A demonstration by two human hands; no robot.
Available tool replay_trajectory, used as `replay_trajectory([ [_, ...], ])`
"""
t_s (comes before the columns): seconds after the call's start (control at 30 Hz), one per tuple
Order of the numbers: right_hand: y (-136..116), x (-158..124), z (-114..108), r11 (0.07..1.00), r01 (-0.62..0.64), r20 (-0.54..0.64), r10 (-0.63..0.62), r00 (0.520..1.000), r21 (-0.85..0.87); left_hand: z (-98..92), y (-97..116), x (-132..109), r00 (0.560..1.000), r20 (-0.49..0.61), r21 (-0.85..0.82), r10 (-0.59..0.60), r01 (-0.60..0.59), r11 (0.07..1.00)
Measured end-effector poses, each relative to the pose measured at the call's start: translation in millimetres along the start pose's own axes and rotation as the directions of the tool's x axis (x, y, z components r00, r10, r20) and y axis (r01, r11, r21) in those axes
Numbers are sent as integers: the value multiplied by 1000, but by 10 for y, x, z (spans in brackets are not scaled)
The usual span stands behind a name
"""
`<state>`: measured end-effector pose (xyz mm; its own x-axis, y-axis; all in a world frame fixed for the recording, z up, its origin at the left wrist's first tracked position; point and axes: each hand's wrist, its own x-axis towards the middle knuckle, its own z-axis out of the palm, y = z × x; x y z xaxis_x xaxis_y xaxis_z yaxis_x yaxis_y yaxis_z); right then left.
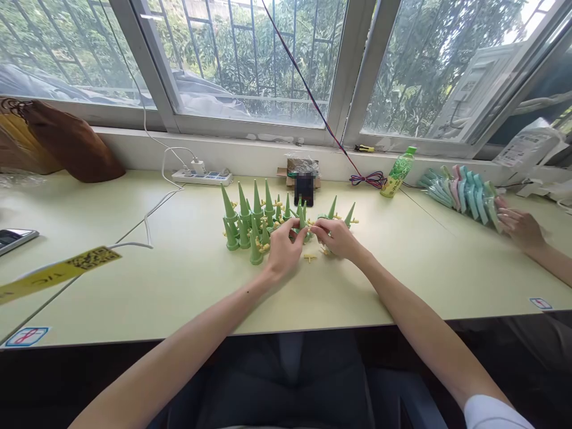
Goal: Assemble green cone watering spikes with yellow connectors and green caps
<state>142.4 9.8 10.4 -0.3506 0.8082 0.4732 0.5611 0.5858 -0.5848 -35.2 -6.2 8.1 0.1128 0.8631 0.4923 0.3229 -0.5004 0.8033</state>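
My left hand point(284, 247) is closed around a green plastic cone point(302, 219), which points upward. Beside it, my right hand point(336, 236) pinches at the cone's side, where a small yellow piece point(310, 224) shows at the fingertips; the fingers partly cover it. Left of my hands stand several green cones point(256, 253) in a cluster, many with little yellow pieces sticking out. Two more tall cones point(349, 215) rise behind my right hand. A loose yellow T-shaped piece point(309, 258) lies on the table between my wrists.
Behind the cones are a dark phone-like device point(304, 189) and a small box. A green drink bottle point(398, 173), coiled cable point(369, 179) and power strip point(203, 176) line the window side. At right, another person's hand point(521, 226) touches wrapped pastel items point(467, 187).
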Motion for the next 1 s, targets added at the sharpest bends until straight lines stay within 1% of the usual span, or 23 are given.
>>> replay_trajectory([
  [0.13,1,0,-3,1000,-1,-34,0,999,-15,6,16,-7,1000,3,0,-21,21,1000],
  [0.23,-22,-2,-10,1000,26,-58,-26,998,8,8,10,-5,1000,-8,-17,-29,29,999],
  [0.33,-34,-3,-12,997,60,-54,-57,997,48,3,6,0,999,-22,-17,-34,33,999],
  [0.4,-27,0,-8,997,61,-48,-59,997,48,-3,13,2,999,-18,-11,-39,38,999],
  [0.53,-2,9,2,1000,10,-23,-10,1000,-24,-10,31,-3,999,5,-6,-47,47,999],
  [0.63,-1,10,2,999,-20,-28,19,999,-49,-10,31,-8,999,12,-1,-46,46,999],
  [0.73,-17,2,-5,1000,-1,-45,0,999,-29,-8,21,-7,999,5,-3,-42,42,999],
  [0.87,-31,-5,-6,999,40,-37,-39,999,36,-1,13,-2,999,-7,-8,-37,37,999],
  [1.0,-19,-1,6,999,33,-19,-33,999,22,4,14,-3,999,0,-4,-35,35,999],
])
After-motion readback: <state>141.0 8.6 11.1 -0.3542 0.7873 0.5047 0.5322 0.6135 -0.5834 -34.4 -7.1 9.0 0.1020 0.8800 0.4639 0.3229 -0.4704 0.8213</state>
